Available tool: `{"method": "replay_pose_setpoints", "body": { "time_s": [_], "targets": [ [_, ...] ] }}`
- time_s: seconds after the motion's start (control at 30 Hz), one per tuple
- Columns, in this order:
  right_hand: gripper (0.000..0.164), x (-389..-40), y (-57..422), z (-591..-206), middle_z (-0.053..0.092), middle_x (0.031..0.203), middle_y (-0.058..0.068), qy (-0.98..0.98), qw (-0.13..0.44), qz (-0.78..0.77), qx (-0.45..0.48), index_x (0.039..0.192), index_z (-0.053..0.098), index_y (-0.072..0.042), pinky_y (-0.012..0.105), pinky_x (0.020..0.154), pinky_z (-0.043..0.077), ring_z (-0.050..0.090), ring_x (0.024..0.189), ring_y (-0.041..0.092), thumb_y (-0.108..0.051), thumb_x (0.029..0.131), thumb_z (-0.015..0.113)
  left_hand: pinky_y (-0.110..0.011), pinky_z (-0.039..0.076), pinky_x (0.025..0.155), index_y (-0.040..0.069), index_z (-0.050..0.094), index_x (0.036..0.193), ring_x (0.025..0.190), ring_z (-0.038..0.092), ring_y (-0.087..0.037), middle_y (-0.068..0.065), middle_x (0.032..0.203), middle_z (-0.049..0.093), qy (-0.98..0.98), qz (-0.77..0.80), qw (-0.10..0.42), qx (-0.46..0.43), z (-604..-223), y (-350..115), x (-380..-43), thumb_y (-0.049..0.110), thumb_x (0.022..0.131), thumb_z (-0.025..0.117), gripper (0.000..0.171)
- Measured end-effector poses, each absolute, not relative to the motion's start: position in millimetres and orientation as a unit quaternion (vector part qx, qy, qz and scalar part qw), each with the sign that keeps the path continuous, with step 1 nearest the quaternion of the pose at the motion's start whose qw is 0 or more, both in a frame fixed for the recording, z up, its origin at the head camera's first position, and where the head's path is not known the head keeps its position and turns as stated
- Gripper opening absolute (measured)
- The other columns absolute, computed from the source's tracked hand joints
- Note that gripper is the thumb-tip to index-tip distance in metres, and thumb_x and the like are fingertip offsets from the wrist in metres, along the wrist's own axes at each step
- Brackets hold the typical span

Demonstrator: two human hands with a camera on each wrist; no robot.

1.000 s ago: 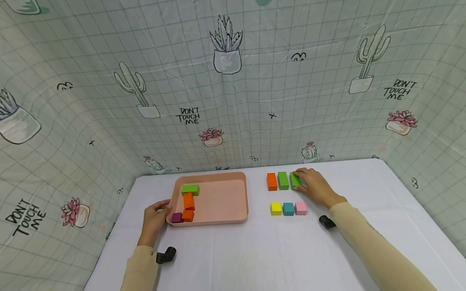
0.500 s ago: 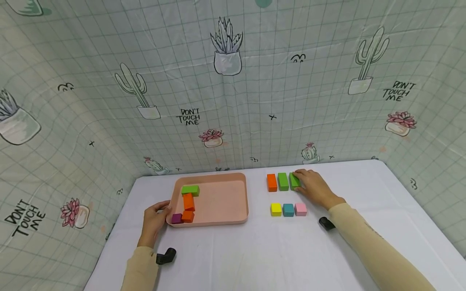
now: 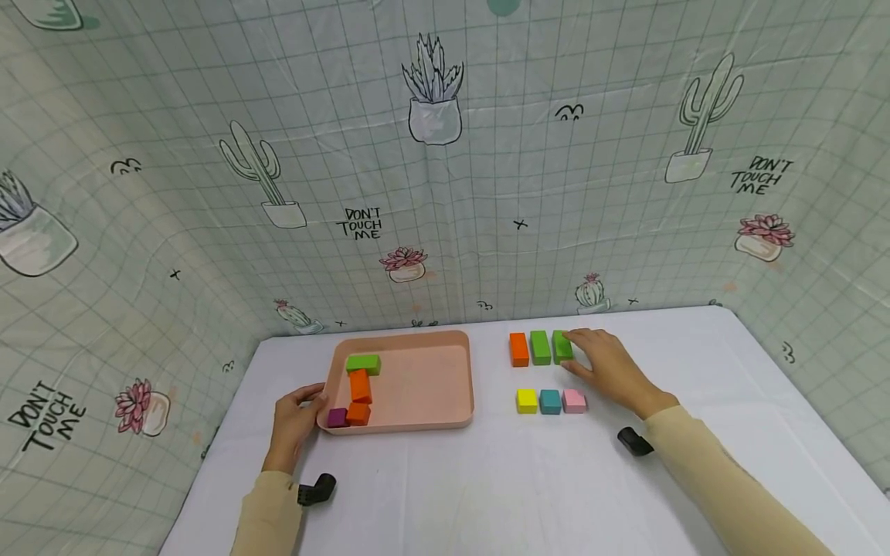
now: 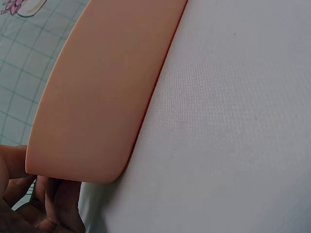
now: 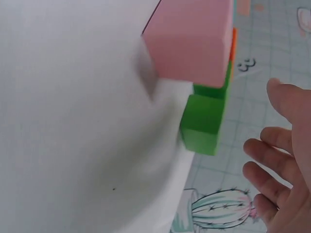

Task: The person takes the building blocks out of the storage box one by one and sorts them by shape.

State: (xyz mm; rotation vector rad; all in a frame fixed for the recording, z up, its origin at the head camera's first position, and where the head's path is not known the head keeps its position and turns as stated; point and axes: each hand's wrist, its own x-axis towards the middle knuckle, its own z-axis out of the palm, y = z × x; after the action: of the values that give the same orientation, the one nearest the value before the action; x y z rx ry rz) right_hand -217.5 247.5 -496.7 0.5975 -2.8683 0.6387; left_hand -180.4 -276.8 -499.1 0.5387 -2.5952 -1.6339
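My left hand [image 3: 295, 425] holds the left rim of a shallow pink tray [image 3: 424, 423]; in the left wrist view its fingers [image 4: 63, 204] are bent at the tray's corner. Inside the tray's left side are a green block [image 3: 364, 364], an orange block [image 3: 360, 386], an orange cube [image 3: 358, 414] and a purple cube [image 3: 337, 417]. My right hand [image 3: 612, 369] is beside the rightmost green block [image 3: 562, 347], its fingers loosely spread around nothing. The right wrist view shows a gap between that hand [image 5: 286, 160] and the green block [image 5: 201, 124].
Left of that block stand another green block [image 3: 540, 347] and an orange block [image 3: 518, 350]. Nearer me are yellow [image 3: 526, 401], teal [image 3: 550, 401] and pink [image 3: 573, 401] cubes in a row. Cactus-print fabric [image 3: 445, 232] rises behind the white table [image 3: 445, 494].
My right hand has let go of the rightmost green block and moved slightly right, its fingers spreading. My left hand and the tray have stayed put.
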Motion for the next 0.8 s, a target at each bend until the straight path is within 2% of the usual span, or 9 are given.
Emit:
{"method": "replay_pose_setpoints", "body": {
  "time_s": [0.27, 0.5, 0.8],
  "targets": [
    [0.052, -198.5, 229.2, -482.6, 0.062, 0.142, 0.023, -0.944, 0.084, 0.227, 0.225, 0.143, 0.06, 0.003, 0.064, 0.115, 0.036, 0.053, 0.133, 0.045, -0.017, 0.098, 0.076, -0.016, 0.044, 0.071, -0.012, 0.063, 0.136, 0.102, 0.049, -0.024, -0.027, 0.125, 0.061, -0.832, -0.525, 0.016, 0.177, -498.8, -276.5, -180.2, 0.005, 0.104, 0.059, 0.037],
    [0.053, -188.9, 204.8, -475.4, 0.062, 0.142, 0.021, -0.936, 0.084, 0.228, 0.254, 0.143, 0.06, 0.003, 0.064, 0.117, 0.035, 0.051, 0.136, 0.045, -0.02, 0.098, 0.077, -0.015, 0.044, 0.072, -0.012, 0.063, 0.136, 0.101, 0.05, -0.021, -0.027, 0.126, 0.061, -0.831, -0.527, 0.014, 0.178, -498.2, -275.9, -179.3, 0.006, 0.104, 0.06, 0.037],
    [0.051, -184.7, 164.4, -478.9, 0.066, 0.136, 0.016, -0.914, 0.12, 0.217, 0.321, 0.138, 0.064, 0.002, 0.059, 0.113, 0.041, 0.057, 0.129, 0.039, -0.021, 0.095, 0.081, -0.016, 0.046, 0.068, -0.012, 0.064, 0.135, 0.091, 0.053, -0.017, -0.027, 0.123, 0.062, -0.827, -0.533, 0.015, 0.18, -498.8, -277.0, -180.4, 0.007, 0.104, 0.061, 0.036]
  ]
}}
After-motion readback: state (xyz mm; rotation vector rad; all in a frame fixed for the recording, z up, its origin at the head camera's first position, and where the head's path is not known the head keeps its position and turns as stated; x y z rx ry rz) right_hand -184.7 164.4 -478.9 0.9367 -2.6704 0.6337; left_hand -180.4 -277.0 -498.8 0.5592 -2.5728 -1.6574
